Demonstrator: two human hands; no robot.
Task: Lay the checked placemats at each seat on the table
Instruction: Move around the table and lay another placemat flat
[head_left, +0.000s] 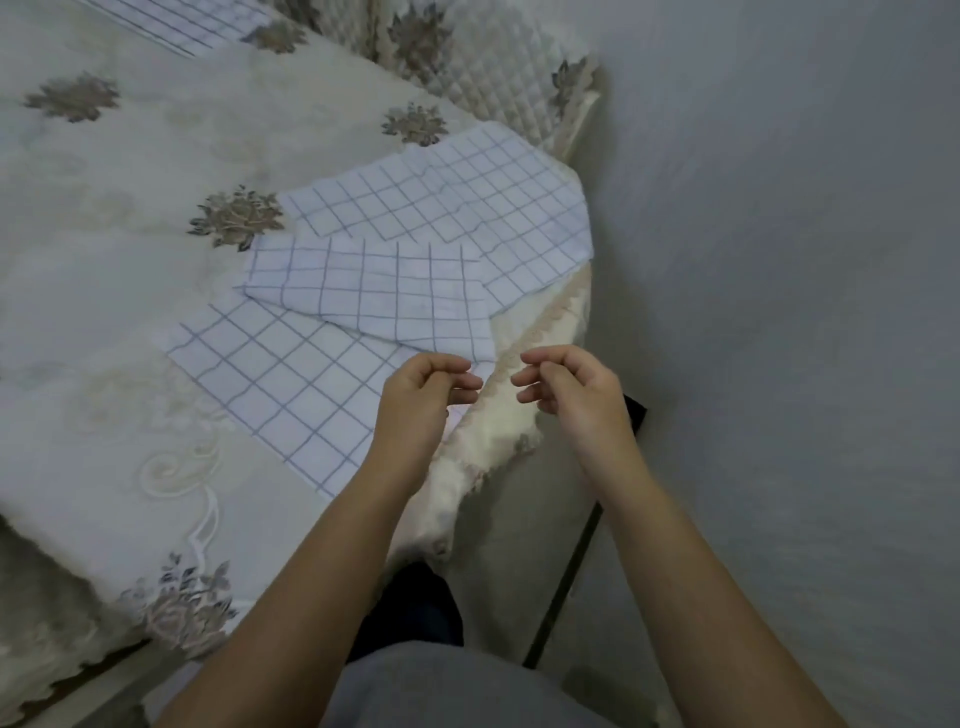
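Checked placemats (415, 244) are lying on the flowered tablecloth (130, 171). We are seeing a flat placemat (280, 384) at nine o'clock of our left hand (421, 400), a folded placemat (369, 291) overlapping its far edge at eleven o'clock, an angled placemat (467, 197) beyond at twelve, and a far placemat (182, 21) at the picture's top edge. We are holding both hands near the table's edge, our right hand (566, 389) at three o'clock of the left. Both are loosely curled and gripping nothing, with the left fingertips just beside the folded placemat's near corner.
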